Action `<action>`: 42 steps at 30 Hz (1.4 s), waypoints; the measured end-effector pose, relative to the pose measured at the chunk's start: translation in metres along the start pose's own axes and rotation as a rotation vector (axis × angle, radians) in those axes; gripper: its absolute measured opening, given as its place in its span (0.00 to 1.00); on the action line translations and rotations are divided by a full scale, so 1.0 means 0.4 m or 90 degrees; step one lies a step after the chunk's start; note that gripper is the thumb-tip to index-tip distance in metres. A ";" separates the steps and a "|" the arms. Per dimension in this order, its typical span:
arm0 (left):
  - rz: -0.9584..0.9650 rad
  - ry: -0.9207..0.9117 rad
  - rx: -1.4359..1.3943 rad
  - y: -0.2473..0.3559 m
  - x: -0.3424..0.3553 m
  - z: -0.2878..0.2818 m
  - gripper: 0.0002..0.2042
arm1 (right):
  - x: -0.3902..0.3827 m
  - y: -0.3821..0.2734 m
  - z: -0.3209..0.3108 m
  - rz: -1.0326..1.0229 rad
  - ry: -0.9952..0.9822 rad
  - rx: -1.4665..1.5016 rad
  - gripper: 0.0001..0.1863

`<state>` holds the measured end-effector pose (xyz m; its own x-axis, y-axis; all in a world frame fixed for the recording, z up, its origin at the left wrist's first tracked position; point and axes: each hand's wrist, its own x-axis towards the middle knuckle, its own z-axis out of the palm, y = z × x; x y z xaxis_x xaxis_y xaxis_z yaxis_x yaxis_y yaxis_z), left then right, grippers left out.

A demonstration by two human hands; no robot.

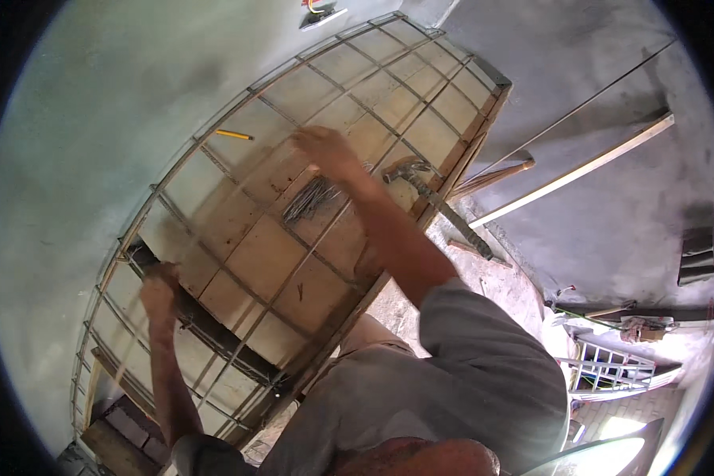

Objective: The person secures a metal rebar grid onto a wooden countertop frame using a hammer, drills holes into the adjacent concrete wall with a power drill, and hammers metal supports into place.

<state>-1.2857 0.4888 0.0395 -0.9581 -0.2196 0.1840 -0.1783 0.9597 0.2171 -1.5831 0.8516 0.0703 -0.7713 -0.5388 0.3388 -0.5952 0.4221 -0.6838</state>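
Note:
A grid of thin steel bars (346,208) lies over a board-bottomed form (266,250) along the wall. My left hand (160,289) is closed over a lengthwise bar near the left end, above a dark gap in the boards. Farther along the same bar, my right hand (325,151) is closed too. Between my hands the bar (224,198) looks blurred; my fingers are partly smeared. Just below my right hand lies a bundle of short tie wires (309,198). A claw hammer (444,205) with a wrapped handle rests across the form's near edge, right of my right forearm.
A yellow pencil-like stick (234,135) lies near the wall side. Wires hang from a wall box (322,16). At right, a long wooden batten (571,170) and a thin rod (579,107) lean against the wall. A white metal frame (615,369) stands at lower right.

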 end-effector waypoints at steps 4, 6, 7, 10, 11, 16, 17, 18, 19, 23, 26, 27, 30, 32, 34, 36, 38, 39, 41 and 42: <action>-0.041 0.039 -0.030 0.088 -0.053 0.035 0.07 | -0.257 -0.104 -0.431 0.322 -0.016 -0.219 0.20; 0.016 0.028 0.052 0.112 -0.042 -0.018 0.09 | -0.377 -0.068 -0.555 0.381 -0.232 -0.401 0.27; -0.004 -0.013 -0.002 0.101 -0.044 -0.023 0.11 | -0.424 -0.063 -0.578 0.464 -0.339 -0.485 0.29; 0.017 -0.086 -0.045 0.142 0.001 -0.010 0.15 | -0.560 0.042 -0.571 0.654 -0.367 -0.238 0.30; 0.043 -0.119 -0.029 0.164 0.015 -0.003 0.16 | -0.592 0.083 -0.558 0.736 -0.322 -0.109 0.27; 0.097 -0.065 -0.176 0.368 0.127 0.014 0.18 | -0.671 0.192 -0.559 0.505 -0.171 -0.359 0.21; 0.076 -0.112 -0.173 0.395 0.146 0.030 0.17 | -0.682 0.206 -0.581 0.400 -0.113 -0.422 0.20; 0.081 -0.107 -0.173 0.424 0.169 0.046 0.17 | -0.702 0.218 -0.618 0.400 -0.106 -0.424 0.20; 0.077 -0.100 -0.193 0.430 0.175 0.065 0.17 | -0.699 0.192 -0.645 0.476 -0.039 -0.300 0.18; 0.062 -0.053 -0.297 0.440 0.270 0.163 0.17 | -0.723 0.144 -0.791 0.571 0.177 0.008 0.18; -0.017 -0.014 -0.125 0.555 0.385 0.213 0.18 | -0.750 0.193 -0.915 0.579 0.293 0.163 0.10; -0.021 -0.003 -0.119 0.558 0.407 0.255 0.18 | -0.756 0.226 -0.963 0.585 0.312 0.166 0.10; 0.114 -0.058 0.130 0.494 0.425 0.362 0.18 | -0.776 0.349 -1.078 0.580 0.352 0.188 0.10; -0.115 -0.105 -0.068 0.534 0.465 0.368 0.17 | -0.790 0.443 -1.150 0.589 0.355 0.197 0.11; -0.179 -0.262 -0.052 0.555 0.521 0.301 0.16 | -0.759 0.515 -1.198 0.594 0.361 0.204 0.11; -0.002 -0.140 -0.055 0.377 0.434 0.163 0.13 | -0.669 0.579 -1.224 0.583 0.324 0.275 0.11; -0.083 -0.081 -0.082 0.500 0.580 0.044 0.11 | -0.651 0.636 -1.257 0.591 0.360 0.227 0.13; -0.096 -0.085 -0.070 0.668 0.657 -0.071 0.12 | -0.633 0.655 -1.271 0.576 0.405 0.246 0.14; -0.208 -0.074 -0.055 0.881 0.652 -0.234 0.12 | -0.557 0.683 -1.294 0.515 0.417 0.260 0.15; -0.252 -0.092 -0.031 0.898 0.646 -0.247 0.12 | -0.519 0.695 -1.296 0.514 0.413 0.257 0.15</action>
<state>-1.5750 0.7595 0.2598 -0.8401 -0.5393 -0.0586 -0.5314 0.7964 0.2888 -1.7051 1.4586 0.1449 -0.9411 0.3203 -0.1083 0.1615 0.1445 -0.9762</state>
